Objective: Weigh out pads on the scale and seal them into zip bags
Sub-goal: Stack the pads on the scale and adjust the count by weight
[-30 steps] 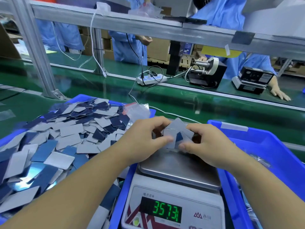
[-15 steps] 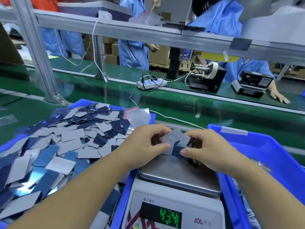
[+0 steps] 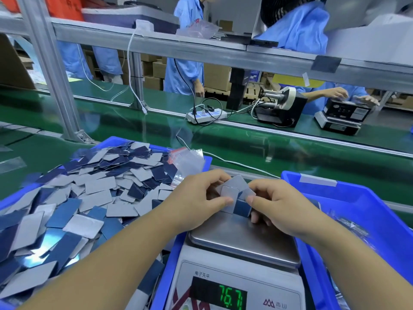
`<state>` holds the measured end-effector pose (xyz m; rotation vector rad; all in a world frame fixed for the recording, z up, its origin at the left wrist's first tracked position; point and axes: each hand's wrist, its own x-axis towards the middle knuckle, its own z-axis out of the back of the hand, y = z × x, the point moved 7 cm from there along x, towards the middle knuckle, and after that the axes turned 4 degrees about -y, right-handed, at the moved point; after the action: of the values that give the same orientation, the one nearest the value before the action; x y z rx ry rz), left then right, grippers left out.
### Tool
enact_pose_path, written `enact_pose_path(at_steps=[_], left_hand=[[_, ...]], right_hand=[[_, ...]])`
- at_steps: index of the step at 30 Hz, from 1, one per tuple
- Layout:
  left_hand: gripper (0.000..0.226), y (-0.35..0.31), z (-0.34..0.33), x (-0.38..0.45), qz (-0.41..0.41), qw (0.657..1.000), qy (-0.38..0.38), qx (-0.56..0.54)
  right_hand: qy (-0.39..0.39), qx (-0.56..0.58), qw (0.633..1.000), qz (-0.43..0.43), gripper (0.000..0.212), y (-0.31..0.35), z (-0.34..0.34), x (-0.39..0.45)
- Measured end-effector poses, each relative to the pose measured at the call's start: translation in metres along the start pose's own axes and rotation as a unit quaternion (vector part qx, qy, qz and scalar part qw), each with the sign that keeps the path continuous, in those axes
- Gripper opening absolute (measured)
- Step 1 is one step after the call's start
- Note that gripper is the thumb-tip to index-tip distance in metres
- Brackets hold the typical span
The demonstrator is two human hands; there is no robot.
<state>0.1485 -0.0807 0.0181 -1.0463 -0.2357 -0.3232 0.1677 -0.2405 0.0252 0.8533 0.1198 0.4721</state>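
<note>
A small bunch of grey and blue pads [image 3: 232,195] is held at the far edge of the scale's steel pan [image 3: 243,239]. My left hand [image 3: 196,198] pinches the bunch from the left, thumb on a grey pad. My right hand [image 3: 274,209] pinches it from the right, fingers curled beneath. The scale [image 3: 234,287] sits low in the middle, and its green display [image 3: 230,298] reads about 76.7. Left of it, a blue bin [image 3: 207,161] is heaped with loose pads [image 3: 73,204]. Clear zip bags [image 3: 187,162] with a red strip lie on the heap's far right corner.
A second blue bin [image 3: 357,202] stands right of the scale with clear bags inside. A green conveyor belt [image 3: 245,148] runs behind, with a power strip [image 3: 206,115], a tape dispenser [image 3: 279,108] and another scale [image 3: 342,117]. People in blue coats work across it. A metal post [image 3: 51,70] rises at left.
The display went from about 357 to 43 to about 76.7. Both hands stayed on the pad bunch, shifting their hold slightly. The view tilted a little.
</note>
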Motion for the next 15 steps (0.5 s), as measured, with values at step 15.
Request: enact_pose_path(at_steps=[15], left_hand=[[0.026,0.002,0.001,0.0,0.002,1.0,-0.002,0.028]], right_hand=[[0.002,-0.131,0.991,-0.003,0.025,-0.005,0.012,0.0]])
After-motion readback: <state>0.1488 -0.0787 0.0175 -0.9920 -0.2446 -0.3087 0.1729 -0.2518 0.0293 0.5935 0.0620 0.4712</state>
